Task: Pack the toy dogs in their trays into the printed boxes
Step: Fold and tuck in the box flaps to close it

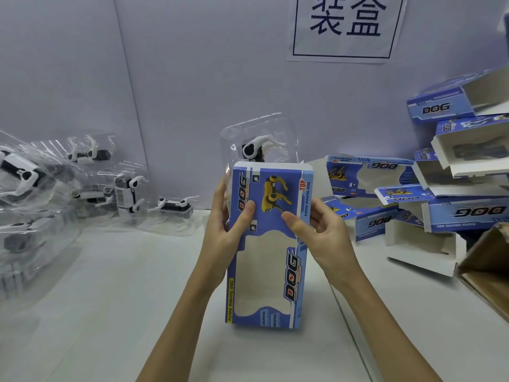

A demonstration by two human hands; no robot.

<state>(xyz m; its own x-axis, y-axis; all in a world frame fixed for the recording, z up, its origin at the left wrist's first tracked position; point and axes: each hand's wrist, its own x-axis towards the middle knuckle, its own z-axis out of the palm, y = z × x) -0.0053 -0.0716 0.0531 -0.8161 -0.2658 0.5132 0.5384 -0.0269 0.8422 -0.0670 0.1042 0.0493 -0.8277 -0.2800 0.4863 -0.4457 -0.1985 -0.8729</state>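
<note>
Gripping the printed box (268, 244) upright with left hand (223, 230) and right hand (322, 232), thumbs wrapped onto its front, probably steadying it so the toy dog's clear tray (260, 142), sticking out at 12 o'clock, slides down inside.

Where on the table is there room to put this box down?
The bare white table in front of the left hand is free, bordered by the pile of toy dogs in clear trays at left and the held box. Near the right hand it is crowded: empty boxes stack up beside a brown carton.
</note>
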